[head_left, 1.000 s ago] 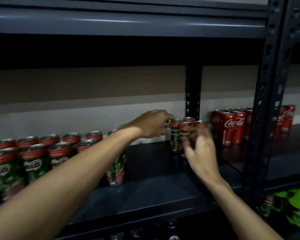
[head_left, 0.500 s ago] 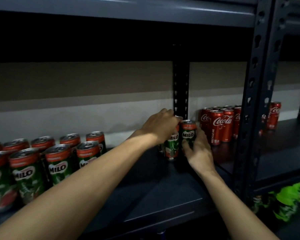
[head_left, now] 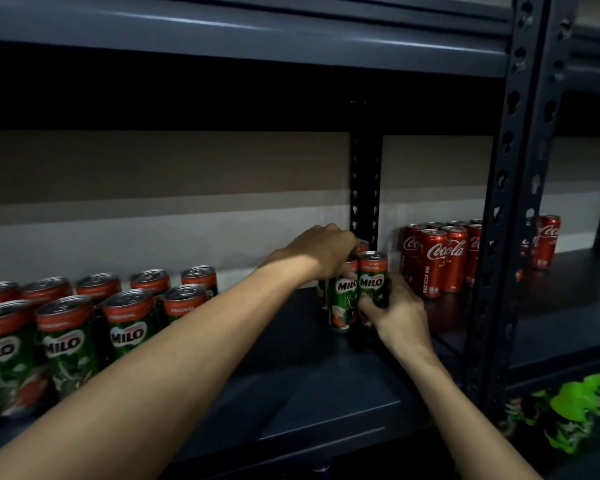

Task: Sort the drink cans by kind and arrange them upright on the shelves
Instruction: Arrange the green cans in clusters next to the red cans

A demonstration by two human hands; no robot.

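Two Milo cans are held upright, touching side by side with labels forward, on the dark shelf just in front of the rear post. The left hand is laid over them from above, its fingers curled down round the top of the left Milo can; another can top is seen just behind (mostly hidden by the knuckles). The right hand is wrapped round the lower body of the right Milo can, fingers curled against its side. Two rows of Milo cans are stood upright at the left end of the same shelf, well apart from the held pair. Coca-Cola cans are grouped upright to the right of the post, near the right hand. Green bottles are seen on the level below, at far right.
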